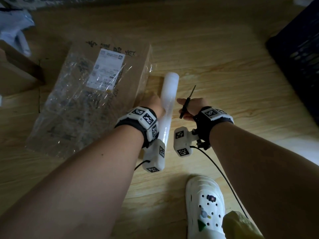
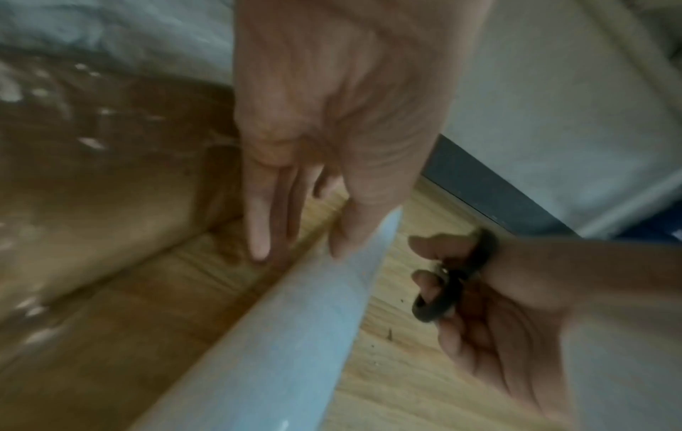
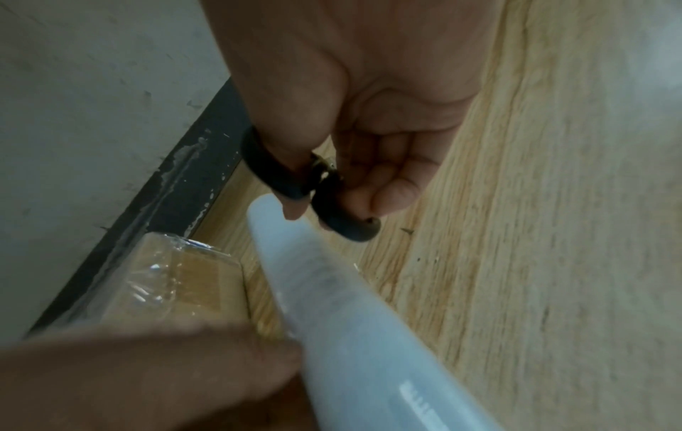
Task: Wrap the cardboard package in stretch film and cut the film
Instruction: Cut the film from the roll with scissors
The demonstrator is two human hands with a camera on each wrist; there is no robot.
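The flat cardboard package point(image 1: 96, 94) lies on the wooden floor, its top covered in crinkled clear film over a white label point(image 1: 105, 69). Along its right edge lies the white stretch film roll point(image 1: 168, 100), also seen in the wrist views point(image 2: 295, 335) point(image 3: 343, 315). My left hand point(image 1: 153, 102) sits between package and roll, fingers point(image 2: 258, 227) straight and pointing at the floor, thumb against the roll. My right hand point(image 1: 189, 107) is just right of the roll and grips black scissors point(image 1: 188, 99), thumb through one loop point(image 3: 273, 172), blades closed and pointing away.
A dark crate point(image 1: 296, 57) stands at the far right. A brown cardboard box point(image 1: 15, 71) and bluish plastic bags point(image 1: 13, 28) sit at the left. A white clog point(image 1: 205, 207) rests near my arms. A wall with a dark baseboard point(image 3: 173, 186) runs behind the package.
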